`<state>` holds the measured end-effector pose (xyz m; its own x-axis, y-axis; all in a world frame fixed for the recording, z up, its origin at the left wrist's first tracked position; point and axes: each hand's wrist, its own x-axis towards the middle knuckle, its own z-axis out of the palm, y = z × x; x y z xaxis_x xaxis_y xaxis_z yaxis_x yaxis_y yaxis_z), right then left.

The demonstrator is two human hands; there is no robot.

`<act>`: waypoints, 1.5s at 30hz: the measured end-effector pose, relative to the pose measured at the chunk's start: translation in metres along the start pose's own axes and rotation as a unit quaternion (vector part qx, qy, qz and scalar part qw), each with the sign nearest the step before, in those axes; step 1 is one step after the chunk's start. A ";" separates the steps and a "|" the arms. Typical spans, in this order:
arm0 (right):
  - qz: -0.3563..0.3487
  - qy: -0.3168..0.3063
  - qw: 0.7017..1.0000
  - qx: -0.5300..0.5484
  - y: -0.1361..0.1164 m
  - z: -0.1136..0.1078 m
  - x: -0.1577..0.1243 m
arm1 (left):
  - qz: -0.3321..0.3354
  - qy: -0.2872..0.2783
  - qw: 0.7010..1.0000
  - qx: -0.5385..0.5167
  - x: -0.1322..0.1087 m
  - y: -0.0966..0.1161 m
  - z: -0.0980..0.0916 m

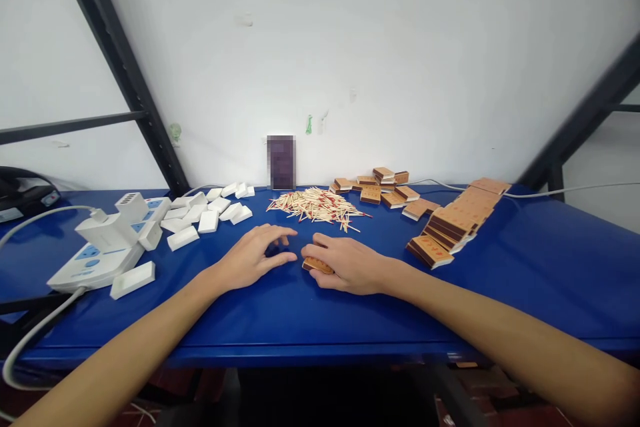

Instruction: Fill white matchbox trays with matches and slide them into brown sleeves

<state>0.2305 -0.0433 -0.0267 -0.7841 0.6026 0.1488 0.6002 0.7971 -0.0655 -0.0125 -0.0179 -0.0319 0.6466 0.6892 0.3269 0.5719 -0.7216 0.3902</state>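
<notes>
My right hand (pixel 345 263) grips a brown matchbox (pixel 318 265) close above the blue tabletop, its fingers covering much of the box. To its left, my left hand (pixel 257 257) holds nothing, with thumb and fingers apart and facing the box. Beyond both hands lies a loose pile of red-tipped matches (pixel 320 205). Several white matchbox trays (pixel 208 221) are scattered left of the pile. On the right, more brown matchboxes (pixel 460 213) lie in a slanted, overlapping stack. Another group of brown matchboxes (pixel 384 180) sits at the back near the wall.
A white power strip (pixel 100 267) with chargers plugged in is at the left, with a single white tray (pixel 133 279) beside it. A pixelated dark rectangle (pixel 281 161) stands against the wall. Black metal posts (pixel 125 67) flank the blue table (pixel 280 327). A white cable (pixel 575 191) runs along the back right.
</notes>
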 end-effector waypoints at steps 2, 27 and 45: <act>0.015 0.005 0.999 -0.035 -0.003 -0.006 -0.005 | -0.009 0.001 1.000 0.001 0.000 0.000 -0.002; 0.405 0.246 0.833 -0.287 0.022 -0.003 -0.139 | -0.028 0.002 0.993 0.114 0.007 -0.008 -0.003; 0.374 0.272 0.864 -0.198 0.025 0.001 -0.148 | -0.139 0.049 0.961 0.232 0.001 -0.042 -0.014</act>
<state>0.3618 -0.1123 -0.0512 -0.0271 0.7507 0.6601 0.9986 0.0507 -0.0168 -0.0428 0.0144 -0.0358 0.3983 0.8464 0.3535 0.8942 -0.4442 0.0559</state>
